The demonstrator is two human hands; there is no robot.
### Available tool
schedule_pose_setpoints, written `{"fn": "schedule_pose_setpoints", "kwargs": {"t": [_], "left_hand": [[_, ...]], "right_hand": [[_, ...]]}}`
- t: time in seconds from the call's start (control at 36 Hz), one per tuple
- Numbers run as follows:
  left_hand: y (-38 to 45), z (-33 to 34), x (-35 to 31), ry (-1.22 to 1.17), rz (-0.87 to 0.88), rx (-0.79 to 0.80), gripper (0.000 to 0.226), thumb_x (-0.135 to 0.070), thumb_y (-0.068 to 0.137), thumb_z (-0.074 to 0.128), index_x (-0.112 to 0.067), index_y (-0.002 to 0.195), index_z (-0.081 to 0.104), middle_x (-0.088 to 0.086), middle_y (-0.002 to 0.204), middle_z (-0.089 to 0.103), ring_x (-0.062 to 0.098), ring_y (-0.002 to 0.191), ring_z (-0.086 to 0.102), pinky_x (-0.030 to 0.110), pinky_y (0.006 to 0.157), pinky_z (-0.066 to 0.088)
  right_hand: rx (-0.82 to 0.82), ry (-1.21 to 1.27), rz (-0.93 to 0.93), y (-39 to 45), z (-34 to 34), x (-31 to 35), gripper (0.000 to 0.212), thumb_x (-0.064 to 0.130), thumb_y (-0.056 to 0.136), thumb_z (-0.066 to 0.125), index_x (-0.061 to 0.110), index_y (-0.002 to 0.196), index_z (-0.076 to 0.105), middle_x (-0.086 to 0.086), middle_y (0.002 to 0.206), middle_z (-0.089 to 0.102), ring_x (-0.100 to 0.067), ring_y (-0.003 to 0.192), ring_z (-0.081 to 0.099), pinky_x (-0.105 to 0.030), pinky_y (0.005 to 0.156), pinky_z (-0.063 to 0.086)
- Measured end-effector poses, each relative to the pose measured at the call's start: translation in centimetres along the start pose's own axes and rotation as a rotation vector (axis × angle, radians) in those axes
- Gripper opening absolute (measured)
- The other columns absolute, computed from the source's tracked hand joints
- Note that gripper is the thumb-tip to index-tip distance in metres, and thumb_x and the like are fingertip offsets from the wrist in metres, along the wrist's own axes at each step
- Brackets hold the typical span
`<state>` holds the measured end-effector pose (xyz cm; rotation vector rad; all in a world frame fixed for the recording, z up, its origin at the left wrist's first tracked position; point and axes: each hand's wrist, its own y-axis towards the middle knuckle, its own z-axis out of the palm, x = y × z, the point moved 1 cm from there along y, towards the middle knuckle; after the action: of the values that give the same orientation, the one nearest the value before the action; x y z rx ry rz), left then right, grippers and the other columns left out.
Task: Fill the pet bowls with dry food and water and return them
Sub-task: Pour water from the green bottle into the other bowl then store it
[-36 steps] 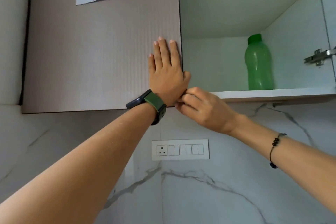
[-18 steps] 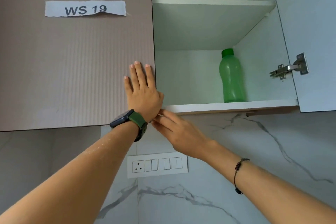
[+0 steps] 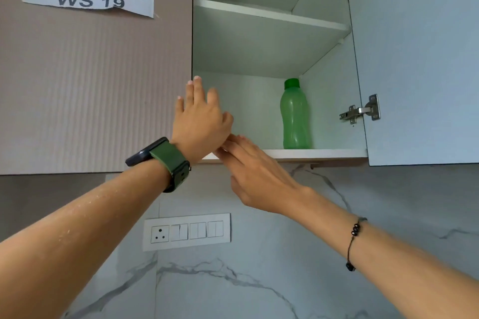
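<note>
Fingers (image 3: 193,90) of left hand (image 3: 199,124) straight, spread; right hand (image 3: 256,179) fingers straight, holding nothing, at shelf (image 3: 324,153) edge; green bottle (image 3: 295,115) upright right.

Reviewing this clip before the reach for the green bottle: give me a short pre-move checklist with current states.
1. Right cabinet door swung open: ok.
2. Green bottle upright on lower shelf, cap on: ok.
3. Left hand free, fingers straight: ok.
4. Right hand free, fingers extended at the shelf edge: ok.
5. Bottle holds water: cannot tell.
6. Pet bowls in view: not ok.
</note>
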<state>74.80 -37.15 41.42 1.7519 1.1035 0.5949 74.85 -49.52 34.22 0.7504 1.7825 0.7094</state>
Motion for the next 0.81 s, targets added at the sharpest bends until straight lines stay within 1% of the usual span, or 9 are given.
{"fn": "schedule_pose_setpoints", "kwargs": {"t": [0.06,0.14,0.25,0.36,0.42,0.56,0.67,0.75,0.81], "left_hand": [[0.2,-0.5,-2.5,-0.082,0.059,-0.016,0.050,-0.028,0.096,0.036,-0.002,0.138,0.031,0.019,0.157,0.005,0.029,0.147,0.001,0.046,0.117,0.006],[0.6,-1.2,-7.0,-0.222,0.172,-0.048,0.045,-0.032,0.097,0.034,-0.002,0.130,0.042,0.018,0.154,0.020,0.027,0.145,0.012,0.046,0.116,0.013],[0.9,-2.2,-13.7,-0.380,0.359,-0.116,0.041,-0.033,0.098,0.034,-0.003,0.120,0.050,0.016,0.143,0.038,0.028,0.136,0.031,0.042,0.112,0.024],[0.7,-3.3,-20.7,-0.561,0.544,-0.184,0.037,-0.033,0.098,0.036,-0.004,0.115,0.053,0.011,0.123,0.052,0.026,0.117,0.047,0.037,0.099,0.037],[0.4,-3.7,-24.3,-0.634,0.636,-0.205,0.037,-0.033,0.098,0.037,-0.004,0.115,0.054,0.010,0.120,0.055,0.024,0.112,0.049,0.036,0.094,0.040],[-0.6,-4.8,-33.1,-0.753,0.830,-0.229,0.038,-0.030,0.098,0.037,-0.004,0.122,0.051,0.011,0.121,0.055,0.025,0.115,0.048,0.039,0.095,0.040],[-1.8,-6.6,-39.0,-0.838,0.929,-0.269,0.039,-0.029,0.098,0.037,-0.008,0.129,0.048,0.011,0.124,0.052,0.026,0.118,0.045,0.040,0.096,0.040],[-2.4,-8.0,-42.3,-0.846,0.979,-0.315,0.039,-0.029,0.098,0.035,-0.011,0.130,0.047,0.012,0.132,0.048,0.026,0.125,0.041,0.038,0.098,0.038],[-2.5,-8.5,-44.0,-0.821,1.011,-0.324,0.037,-0.026,0.097,0.035,-0.011,0.128,0.049,0.011,0.131,0.049,0.026,0.126,0.040,0.038,0.100,0.038]], "right_hand": [[-0.051,-0.048,0.049,-0.8,-2.3,-1.3,0.059,0.004,0.068,0.055,-0.005,0.126,0.051,-0.019,0.127,0.054,-0.032,0.126,0.040,-0.046,0.108,0.035],[-0.118,-0.141,0.146,-2.3,-6.1,-3.6,0.051,0.008,0.069,0.056,-0.007,0.118,0.056,-0.022,0.119,0.058,-0.031,0.120,0.039,-0.049,0.102,0.040],[-0.177,-0.336,0.297,-4.9,-11.5,-6.7,0.045,0.010,0.068,0.056,-0.008,0.109,0.060,-0.023,0.111,0.061,-0.031,0.115,0.039,-0.045,0.104,0.032],[-0.176,-0.538,0.439,-8.4,-17.1,-9.0,0.049,0.013,0.067,0.059,-0.009,0.111,0.058,-0.025,0.114,0.060,-0.031,0.120,0.034,-0.053,0.106,0.032],[-0.151,-0.643,0.514,-10.4,-20.0,-9.8,0.051,0.015,0.069,0.058,-0.009,0.114,0.057,-0.026,0.117,0.057,-0.032,0.124,0.033,-0.053,0.109,0.027],[-0.134,-0.826,0.703,-15.6,-26.4,-10.9,0.050,0.019,0.072,0.053,-0.008,0.114,0.056,-0.025,0.127,0.050,-0.031,0.132,0.027,-0.050,0.114,0.015],[-0.115,-0.935,0.770,-19.1,-30.3,-10.5,0.046,0.016,0.073,0.052,-0.009,0.111,0.055,-0.026,0.127,0.048,-0.036,0.130,0.031,-0.053,0.113,0.018],[-0.115,-0.967,0.829,-21.0,-32.7,-10.2,0.054,0.018,0.075,0.049,-0.007,0.122,0.049,-0.026,0.132,0.045,-0.034,0.130,0.030,-0.054,0.111,0.026],[-0.133,-0.906,0.901,-21.9,-33.8,-10.0,0.062,0.021,0.075,0.047,-0.002,0.132,0.042,-0.020,0.138,0.042,-0.029,0.130,0.027,-0.054,0.106,0.034]]}}
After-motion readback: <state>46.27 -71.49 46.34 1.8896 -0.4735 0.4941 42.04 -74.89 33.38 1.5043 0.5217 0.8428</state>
